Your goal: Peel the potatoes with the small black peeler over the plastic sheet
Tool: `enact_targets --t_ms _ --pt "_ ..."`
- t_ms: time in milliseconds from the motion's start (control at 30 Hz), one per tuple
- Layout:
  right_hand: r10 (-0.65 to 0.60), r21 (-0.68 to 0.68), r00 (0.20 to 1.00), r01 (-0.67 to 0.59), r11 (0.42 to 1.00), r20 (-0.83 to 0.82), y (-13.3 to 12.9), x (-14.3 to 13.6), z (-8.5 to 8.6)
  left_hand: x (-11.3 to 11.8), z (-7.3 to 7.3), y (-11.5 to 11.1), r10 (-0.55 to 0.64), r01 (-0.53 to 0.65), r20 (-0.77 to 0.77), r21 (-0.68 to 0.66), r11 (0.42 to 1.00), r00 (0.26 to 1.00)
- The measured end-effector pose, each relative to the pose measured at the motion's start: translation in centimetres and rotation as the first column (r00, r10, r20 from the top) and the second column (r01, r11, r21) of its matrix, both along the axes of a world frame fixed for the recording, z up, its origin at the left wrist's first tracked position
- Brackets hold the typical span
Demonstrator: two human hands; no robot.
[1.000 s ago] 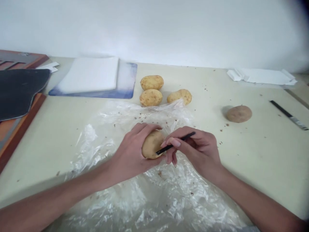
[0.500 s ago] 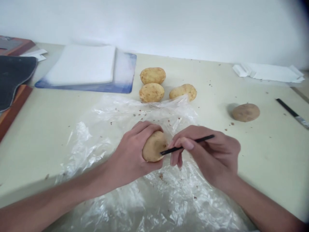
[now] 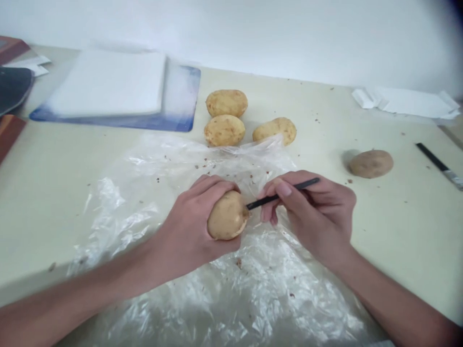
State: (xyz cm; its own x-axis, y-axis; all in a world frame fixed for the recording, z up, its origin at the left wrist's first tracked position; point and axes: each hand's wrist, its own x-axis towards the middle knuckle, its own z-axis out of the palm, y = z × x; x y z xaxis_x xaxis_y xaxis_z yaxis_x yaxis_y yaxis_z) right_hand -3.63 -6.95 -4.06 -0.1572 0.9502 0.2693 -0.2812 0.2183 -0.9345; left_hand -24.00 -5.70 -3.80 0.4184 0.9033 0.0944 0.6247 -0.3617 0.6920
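Observation:
A pale yellow-brown potato (image 3: 227, 217) sits in my left hand (image 3: 193, 219), whose fingers wrap over its top and left side with the thumb beneath. My right hand (image 3: 313, 207) pinches a slim black tool (image 3: 280, 193), like a short flat stick, between thumb and fingers. Its tip points left and meets the potato's right side, near a dark spot; whether it digs in I cannot tell. Both hands are above a crumpled clear plastic sheet (image 3: 173, 299) scattered with small brown crumbs.
Beyond the sheet lie three potatoes (image 3: 224, 130). A browner potato (image 3: 372, 164) is at the right, near a black tool with a silvery end (image 3: 436, 161). A white stack (image 3: 112, 84) rests on a blue-edged board (image 3: 184, 123). White folded paper (image 3: 408, 102) lies far right.
The tool's tip has gone from the potato's lower front face up to its right side. The potato appears slightly turned in my left hand. The view has shifted a little.

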Motion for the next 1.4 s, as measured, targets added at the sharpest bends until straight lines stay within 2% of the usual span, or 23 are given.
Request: enact_targets --t_ms 133,233,300,400,433,500,567,667,700,800,833,933,967,1000,1067,1100,1233,1333,1400 --pt "0.090 0.042 0.994 -0.093 0.995 0.069 -0.2 -0.1 -0.1 -0.1 0.0 0.1 -0.011 0.011 -0.001 -0.009 1.000 1.000" --pt "-0.026 0.074 0.999 0.024 0.997 0.039 0.0 -0.1 0.0 -0.2 0.0 0.0 0.022 -0.022 -0.005 -0.014 1.000 1.000" --pt "-0.048 0.076 0.999 0.047 0.996 0.022 0.0 -0.1 0.1 -0.3 0.0 0.0 0.033 -0.033 -0.008 -0.017 0.999 0.999" --pt "0.062 0.096 0.991 -0.074 0.993 0.120 -0.1 -0.1 0.3 -0.1 0.0 0.1 0.030 -0.030 -0.013 -0.041 0.999 0.999" --pt "0.054 0.113 0.986 -0.072 0.991 0.155 -0.1 -0.1 0.3 0.0 0.0 0.1 0.035 -0.036 -0.018 -0.049 0.998 0.999" --pt "-0.065 0.158 0.989 0.043 0.986 0.133 -0.1 0.0 0.3 0.1 0.0 0.2 0.051 -0.053 -0.035 -0.052 0.997 0.998" --pt "-0.110 0.170 0.988 0.091 0.981 0.104 -0.2 0.0 0.4 0.1 0.0 0.2 0.051 -0.053 -0.038 -0.055 0.997 0.998" --pt "0.033 0.165 0.981 -0.065 0.984 0.189 -0.2 0.0 0.4 0.0 0.1 0.2 0.032 -0.033 -0.009 -0.068 0.997 0.999" --pt "0.035 0.171 0.978 -0.072 0.983 0.206 -0.2 0.0 0.3 -0.1 0.1 0.2 0.035 -0.036 -0.006 -0.062 0.997 0.999" --pt "-0.120 0.202 0.984 0.092 0.975 0.129 -0.1 -0.1 0.2 -0.1 0.1 0.2 0.053 -0.054 -0.028 -0.034 0.998 0.998" --pt "-0.126 0.204 0.985 0.100 0.974 0.119 -0.1 -0.1 0.2 -0.1 0.1 0.2 0.053 -0.054 -0.032 -0.034 0.998 0.998" --pt "-0.004 0.210 0.982 -0.036 0.977 0.190 -0.2 -0.1 0.3 0.0 0.1 0.2 0.042 -0.043 -0.021 -0.060 0.997 0.999" --pt "0.007 0.216 0.976 -0.055 0.975 0.218 -0.2 -0.1 0.3 0.0 0.2 0.2 0.045 -0.046 -0.020 -0.058 0.997 0.999" --pt "-0.034 0.227 0.975 -0.017 0.974 0.219 -0.2 -0.1 0.4 0.0 0.2 0.2 0.049 -0.050 -0.024 -0.052 0.997 0.999" --pt "-0.159 0.244 0.968 0.109 0.964 0.196 -0.2 0.0 0.5 0.1 0.1 0.1 0.069 -0.071 -0.046 -0.039 0.997 0.997" --pt "-0.180 0.237 0.967 0.134 0.962 0.182 -0.2 0.0 0.6 0.1 0.1 0.0 0.084 -0.086 -0.047 -0.036 0.996 0.995" --pt "-0.072 0.188 0.990 0.048 0.981 0.121 -0.1 0.3 0.7 0.0 0.0 -0.2 0.165 -0.161 0.042 -0.090 0.983 0.985" --pt "-0.138 0.179 0.990 0.134 0.975 0.010 0.2 0.7 0.2 -0.3 0.1 -0.3 0.178 -0.169 0.075 -0.113 0.979 0.981" --pt "-0.137 0.158 0.990 0.139 0.978 -0.021 0.3 0.9 -0.1 -0.4 0.1 -0.2 0.145 -0.137 0.079 -0.095 0.986 0.986"
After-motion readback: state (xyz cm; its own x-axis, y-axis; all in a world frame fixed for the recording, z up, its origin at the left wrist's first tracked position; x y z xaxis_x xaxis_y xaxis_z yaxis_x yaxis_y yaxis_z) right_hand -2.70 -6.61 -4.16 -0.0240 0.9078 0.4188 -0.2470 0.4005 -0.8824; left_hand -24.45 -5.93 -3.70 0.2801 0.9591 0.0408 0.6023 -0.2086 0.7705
